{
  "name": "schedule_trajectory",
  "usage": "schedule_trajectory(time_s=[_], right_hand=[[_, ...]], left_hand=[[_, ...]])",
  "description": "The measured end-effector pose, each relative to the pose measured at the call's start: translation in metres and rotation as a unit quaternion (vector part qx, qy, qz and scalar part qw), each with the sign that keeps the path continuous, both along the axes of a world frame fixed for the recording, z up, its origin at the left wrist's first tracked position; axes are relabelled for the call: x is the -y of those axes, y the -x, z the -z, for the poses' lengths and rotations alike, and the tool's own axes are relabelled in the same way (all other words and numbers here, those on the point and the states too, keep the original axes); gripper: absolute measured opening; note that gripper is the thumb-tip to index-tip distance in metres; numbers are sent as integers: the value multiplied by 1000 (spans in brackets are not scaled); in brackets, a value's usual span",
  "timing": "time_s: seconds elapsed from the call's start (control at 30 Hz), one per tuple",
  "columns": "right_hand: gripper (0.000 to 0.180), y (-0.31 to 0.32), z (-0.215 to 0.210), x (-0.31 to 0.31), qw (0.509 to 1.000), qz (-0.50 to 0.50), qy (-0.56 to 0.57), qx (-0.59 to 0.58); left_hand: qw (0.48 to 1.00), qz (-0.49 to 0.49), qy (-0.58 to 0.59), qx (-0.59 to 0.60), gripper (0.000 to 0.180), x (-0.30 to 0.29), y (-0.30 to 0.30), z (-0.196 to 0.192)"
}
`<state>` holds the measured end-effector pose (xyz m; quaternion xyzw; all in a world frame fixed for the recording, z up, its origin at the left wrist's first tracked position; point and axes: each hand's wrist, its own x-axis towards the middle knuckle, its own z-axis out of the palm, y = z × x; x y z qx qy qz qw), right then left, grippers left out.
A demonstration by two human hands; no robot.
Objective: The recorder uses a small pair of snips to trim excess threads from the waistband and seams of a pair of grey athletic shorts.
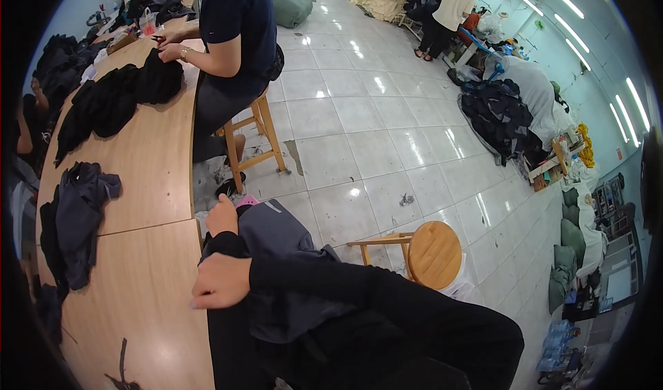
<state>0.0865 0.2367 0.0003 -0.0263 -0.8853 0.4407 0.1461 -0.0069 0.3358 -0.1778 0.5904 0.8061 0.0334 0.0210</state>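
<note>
Dark grey garment (276,230), black sleeve (331,281), tan table (148,279)

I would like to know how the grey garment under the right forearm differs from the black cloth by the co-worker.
The grey garment lies beside the table, under the person's right forearm; the black cloth lies on the tabletop, at a co-worker's hand. The grey garment shows a pale strip; the black cloth shows none. Both are dark fabric.

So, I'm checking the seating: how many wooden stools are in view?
2: a stool under the seated co-worker and a vacant stool right of the picture's centre. Others may be hidden.
</note>
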Motion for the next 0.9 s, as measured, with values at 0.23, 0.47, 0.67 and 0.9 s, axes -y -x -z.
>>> schedule_trajectory(time_s=[0.23,0.47,0.67,0.9], right_hand=[[47,18,-71,58,972,-199,102,-64],[46,19,-53,56,977,-209,31,-22],[43,23,-60,62,941,-268,186,-89],[43,31,-49,62,950,-260,146,-91]], left_hand=[[999,34,11,-8,19,-2,17,7],[1000,21,-11,-15,18,-1,10,7],[998,41,-30,-33,17,1,8,7],[996,45,-54,-56,14,1,7,4]])
